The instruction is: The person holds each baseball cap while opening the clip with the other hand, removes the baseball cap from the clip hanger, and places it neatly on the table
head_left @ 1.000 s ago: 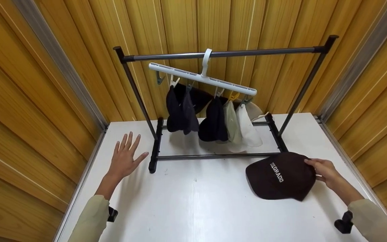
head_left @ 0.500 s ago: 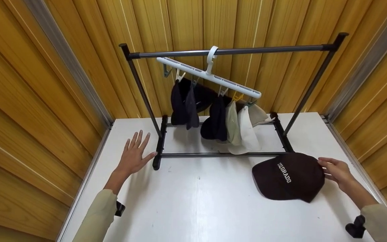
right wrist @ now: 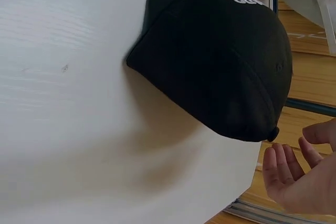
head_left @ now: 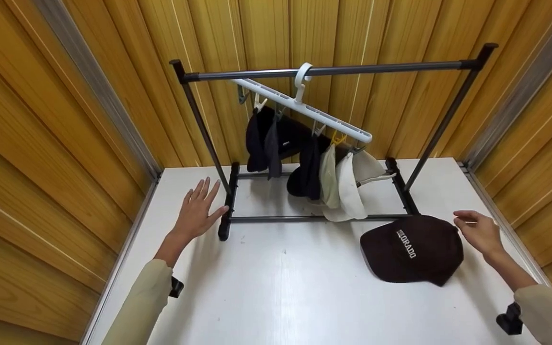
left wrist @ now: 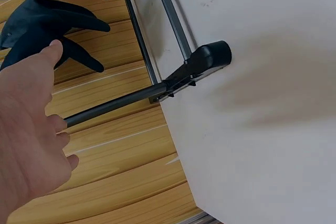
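A dark brown baseball cap with white lettering lies on the white tabletop at the right, touching or close to the rack's front foot. Beside its crown is my right hand, fingers loosely bent and holding nothing. A narrow gap separates its fingertips from the cap's button in the right wrist view. My left hand hovers with spread fingers near the rack's left foot, touching nothing that I can make out. From the rack's bar a white clip hanger hangs askew, with several caps clipped along it, among them a white cap.
The dark metal rack stands at the back of the white table, its black feet reaching forward. Slatted wood walls enclose the back and both sides. At the hanger's left end is a grey-green clip with no cap in it.
My right hand has let go of the brown cap and drawn slightly up from it. The hanger has turned, its left end swinging back behind the bar. My left hand has shifted right and forward.
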Demonstrator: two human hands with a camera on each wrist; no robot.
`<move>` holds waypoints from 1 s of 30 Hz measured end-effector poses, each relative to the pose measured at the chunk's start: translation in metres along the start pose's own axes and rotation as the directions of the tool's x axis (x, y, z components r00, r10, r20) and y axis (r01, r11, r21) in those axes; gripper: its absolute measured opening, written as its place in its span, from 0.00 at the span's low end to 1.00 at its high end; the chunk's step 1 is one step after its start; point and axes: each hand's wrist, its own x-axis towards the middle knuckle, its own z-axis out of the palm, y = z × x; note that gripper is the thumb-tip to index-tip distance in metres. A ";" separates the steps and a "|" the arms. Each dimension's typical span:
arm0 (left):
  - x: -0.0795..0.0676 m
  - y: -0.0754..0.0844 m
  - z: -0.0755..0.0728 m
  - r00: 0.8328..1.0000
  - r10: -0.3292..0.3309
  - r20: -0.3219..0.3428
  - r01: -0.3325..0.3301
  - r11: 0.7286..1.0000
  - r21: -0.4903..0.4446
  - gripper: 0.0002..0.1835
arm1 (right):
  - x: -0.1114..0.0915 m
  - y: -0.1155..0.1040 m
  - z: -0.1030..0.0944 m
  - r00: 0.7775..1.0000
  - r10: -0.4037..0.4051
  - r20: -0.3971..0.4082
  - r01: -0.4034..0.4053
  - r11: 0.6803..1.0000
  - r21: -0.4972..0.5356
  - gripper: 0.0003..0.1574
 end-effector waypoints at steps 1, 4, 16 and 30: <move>0.004 0.002 -0.002 1.000 0.003 -0.011 -0.004 1.000 -0.011 0.39 | -0.001 -0.005 0.001 1.000 -0.009 0.000 0.009 1.000 -0.009 0.24; 0.018 0.012 -0.011 0.999 -0.008 -0.034 0.006 0.998 -0.055 0.38 | -0.002 -0.020 0.004 0.999 -0.031 0.021 0.031 0.999 -0.021 0.24; 0.099 0.067 -0.051 0.990 -0.032 -0.137 0.006 0.983 -0.183 0.28 | -0.012 -0.080 0.029 0.973 -0.174 0.149 0.166 0.984 0.066 0.18; 0.182 0.108 -0.070 0.984 -0.154 -0.086 0.068 0.783 -0.618 0.33 | -0.024 -0.120 0.056 0.949 -0.217 0.228 0.194 0.974 0.119 0.13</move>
